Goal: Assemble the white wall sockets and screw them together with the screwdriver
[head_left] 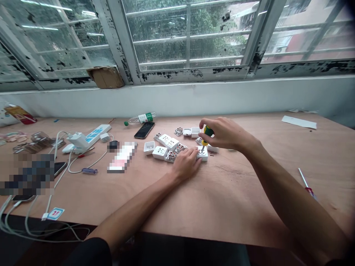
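I worked in daylight from the windows (pixel 163 40) across the upper frame; white glare (pixel 46 4) streaked the upper left, and pixelated blocks (pixel 30 173) masked areas at left.

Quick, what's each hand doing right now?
Left hand: against a white socket; grip can't be told.
Right hand: closed around the green-handled screwdriver.

It looks like a workshop: wooden worktable (pixel 235 207), screwdriver (pixel 209 131), socket parts (pixel 160 152).

The head view looks forward and down from above and behind the fingers (pixel 193 152), some way off. Beyond them it takes in the windows (pixel 166 27); nearer than them, the table's front edge (pixel 194 235).
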`<state>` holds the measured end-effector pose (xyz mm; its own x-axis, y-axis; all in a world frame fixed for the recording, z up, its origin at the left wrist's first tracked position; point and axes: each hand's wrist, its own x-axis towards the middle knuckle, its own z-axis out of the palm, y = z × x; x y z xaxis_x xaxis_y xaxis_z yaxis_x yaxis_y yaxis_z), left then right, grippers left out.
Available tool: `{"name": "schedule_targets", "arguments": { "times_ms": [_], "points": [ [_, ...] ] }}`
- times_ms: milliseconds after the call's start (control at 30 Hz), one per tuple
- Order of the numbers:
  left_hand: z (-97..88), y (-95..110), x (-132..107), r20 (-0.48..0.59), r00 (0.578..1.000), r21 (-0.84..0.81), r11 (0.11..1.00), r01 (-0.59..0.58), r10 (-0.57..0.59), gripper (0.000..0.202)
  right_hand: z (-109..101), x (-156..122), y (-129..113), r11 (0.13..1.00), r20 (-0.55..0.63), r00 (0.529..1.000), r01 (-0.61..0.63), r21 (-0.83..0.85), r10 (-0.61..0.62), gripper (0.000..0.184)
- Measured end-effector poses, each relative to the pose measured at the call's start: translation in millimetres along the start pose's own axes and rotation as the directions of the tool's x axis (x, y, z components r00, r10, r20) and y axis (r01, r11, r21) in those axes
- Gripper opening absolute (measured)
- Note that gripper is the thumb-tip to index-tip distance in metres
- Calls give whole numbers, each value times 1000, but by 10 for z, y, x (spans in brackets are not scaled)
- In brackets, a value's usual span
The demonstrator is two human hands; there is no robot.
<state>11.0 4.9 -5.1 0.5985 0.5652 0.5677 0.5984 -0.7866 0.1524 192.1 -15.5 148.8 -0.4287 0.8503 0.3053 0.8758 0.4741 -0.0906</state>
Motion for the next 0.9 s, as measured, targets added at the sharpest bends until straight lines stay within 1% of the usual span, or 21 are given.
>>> {"name": "schedule_targets", "arguments": {
  "times_ms": [200,367,433,567,633,767,833,900],
  "points": [
    [-13,22,1,3,1000,5,1000,8,-8,26,-26,-23,-11,996,27,998,55,63,-57,33],
    [-15,22,7,-3,1000,-10,1000,7,-7,26,0,3,-3,1000,22,1000,-9,19,9,31],
    [-15,22,8,-5,1000,-7,1000,6,-6,26,1,4,1,1000,17,1000,-14,7,14,32],
    [-17,23,7,-3,1000,3,1000,1,-1,25,-13,-13,2,997,23,998,51,63,-53,30],
    [-15,19,7,-4,1000,4,1000,-1,1,25,-13,-15,0,995,22,998,59,79,-61,29],
    [-5,5,4,-8,1000,-1,1000,-1,1,23,3,2,0,1000,16,1000,14,13,-14,24],
    [0,0,3,-15,1000,-9,1000,0,0,24,5,6,4,1000,7,1000,-4,-23,4,25],
    [3,-1,3,-19,1000,-15,1000,1,-1,25,-4,-1,10,1000,4,1000,13,-22,-12,26]
  ]
}}
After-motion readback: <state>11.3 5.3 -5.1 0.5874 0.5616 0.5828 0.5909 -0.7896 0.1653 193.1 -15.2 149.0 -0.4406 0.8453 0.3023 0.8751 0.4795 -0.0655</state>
